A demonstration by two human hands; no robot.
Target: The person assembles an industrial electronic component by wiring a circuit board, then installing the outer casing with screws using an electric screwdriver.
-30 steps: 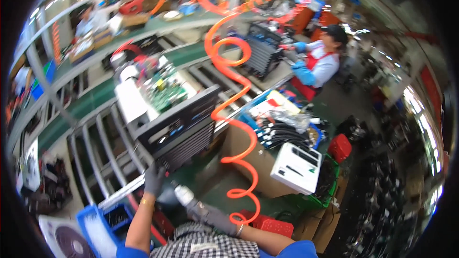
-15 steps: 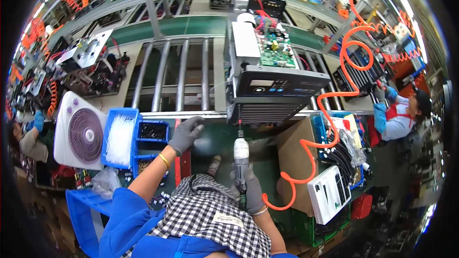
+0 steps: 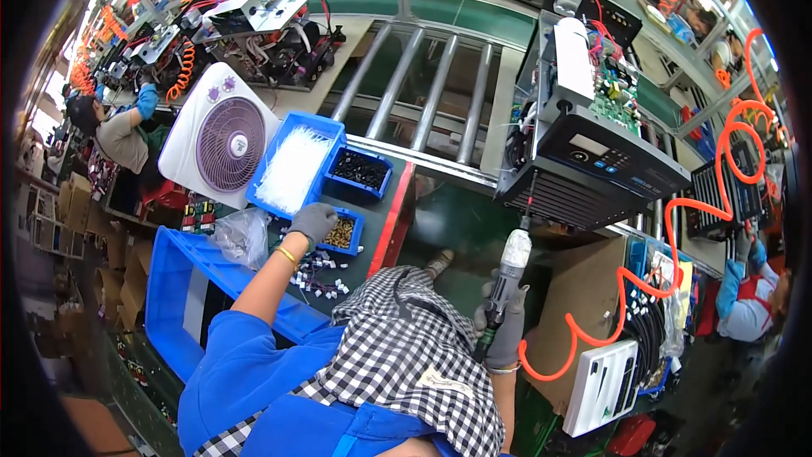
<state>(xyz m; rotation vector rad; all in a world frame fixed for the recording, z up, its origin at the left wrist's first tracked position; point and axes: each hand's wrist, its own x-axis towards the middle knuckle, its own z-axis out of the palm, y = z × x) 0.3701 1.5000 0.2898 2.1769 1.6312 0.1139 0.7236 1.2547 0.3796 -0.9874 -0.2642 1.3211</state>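
Note:
My gloved right hand [image 3: 509, 330] is wrapped round a power screwdriver [image 3: 513, 256], its long bit pointing up and away toward a boxy black machine [image 3: 616, 152]. The bit's tip appears close to the machine's lower front; contact cannot be made out. The machine has a front control panel and an exposed green circuit board [image 3: 616, 101]. My gloved left hand [image 3: 315, 223] is closed, its fingers curled over the edge between a small blue bin [image 3: 359, 233] of brass-coloured fasteners and a larger blue bin [image 3: 260, 196] of white strips. Its fingertips are hidden.
A blue bin [image 3: 391, 179] holds black screws. A white fan [image 3: 228, 140] stands at left, above a blue crate [image 3: 165, 288]. Metal rollers [image 3: 436, 93] run behind. An orange coiled hose [image 3: 622, 283] hangs at right beside a cardboard box [image 3: 584, 305]. Other people work at both sides.
My left hand has moved from above the bench edge down to the small bins, and its fingers have curled. The view has turned left; my right hand still holds the screwdriver.

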